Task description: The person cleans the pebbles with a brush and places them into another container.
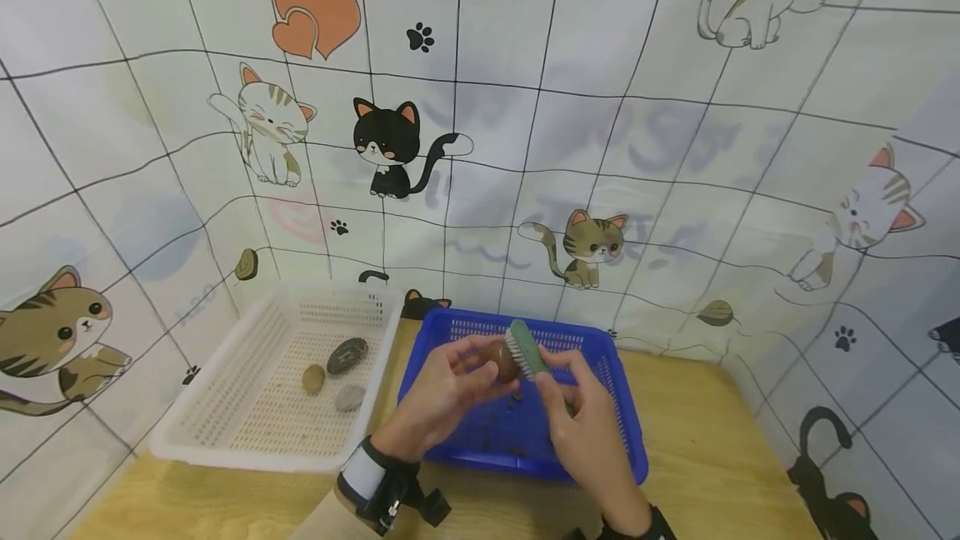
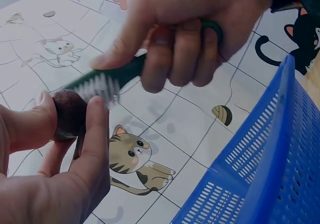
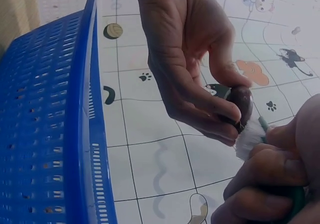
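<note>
My left hand [image 1: 442,386] pinches a reddish-brown stone [image 1: 503,361] between thumb and fingers, above the blue basket [image 1: 630,432]. A green brush [image 1: 529,348] with white bristles is gripped by my right hand [image 1: 581,411], thumb laid along its back. Its bristles meet the stone's right side in the head view. The left wrist view shows the stone [image 2: 69,113] dark and rounded, with the bristles [image 2: 97,90] against its upper side. From the right wrist, the stone [image 3: 241,104] sits at the left fingertips, with the white bristles just below it.
Left of the blue basket stands a white basket [image 1: 247,457] holding a dark stone [image 1: 347,355], a tan stone [image 1: 312,378] and a pale grey stone [image 1: 349,397]. Small dark crumbs lie in the blue basket. Both baskets rest on a wooden table [image 1: 705,440] against a cat-print covering [image 1: 495,148].
</note>
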